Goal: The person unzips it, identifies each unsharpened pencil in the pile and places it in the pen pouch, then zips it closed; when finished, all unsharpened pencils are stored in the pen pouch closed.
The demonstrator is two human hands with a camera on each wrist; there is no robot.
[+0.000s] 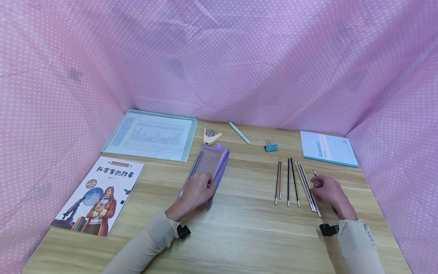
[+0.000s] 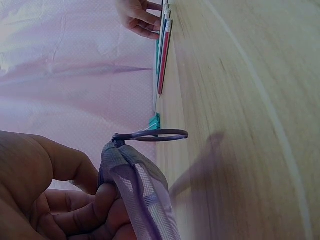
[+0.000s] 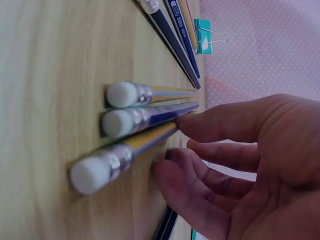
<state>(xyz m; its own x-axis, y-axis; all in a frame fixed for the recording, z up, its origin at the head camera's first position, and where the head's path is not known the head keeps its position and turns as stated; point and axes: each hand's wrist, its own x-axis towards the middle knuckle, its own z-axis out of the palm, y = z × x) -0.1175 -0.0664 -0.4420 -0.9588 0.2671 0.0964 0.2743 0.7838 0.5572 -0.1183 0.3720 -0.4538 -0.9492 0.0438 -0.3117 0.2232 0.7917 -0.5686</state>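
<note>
My left hand (image 1: pixel 196 190) grips the near end of a purple mesh pencil case (image 1: pixel 213 158), its fingers curled on the fabric. A dark loop pull (image 2: pixel 160 135) sticks out from that end in the left wrist view. On the right, my right hand (image 1: pixel 328 190) is low over the table beside a row of pencils (image 1: pixel 297 182), their white erasers facing me. In the right wrist view its thumb meets the side of a yellow-striped pencil (image 3: pixel 150 140), while the other fingers bend loosely below. A dark pencil (image 3: pixel 166 225) lies partly hidden beneath that hand.
Behind the pencil case are a cream stapler (image 1: pixel 213 139) and a pale green pen (image 1: pixel 239 133). A teal binder clip (image 1: pixel 271 146) and a notebook (image 1: pixel 328 148) lie at back right. A document folder (image 1: pixel 154 134) and a picture book (image 1: pixel 99 194) occupy the left. Pink dotted cloth (image 1: pixel 219 68) surrounds the table.
</note>
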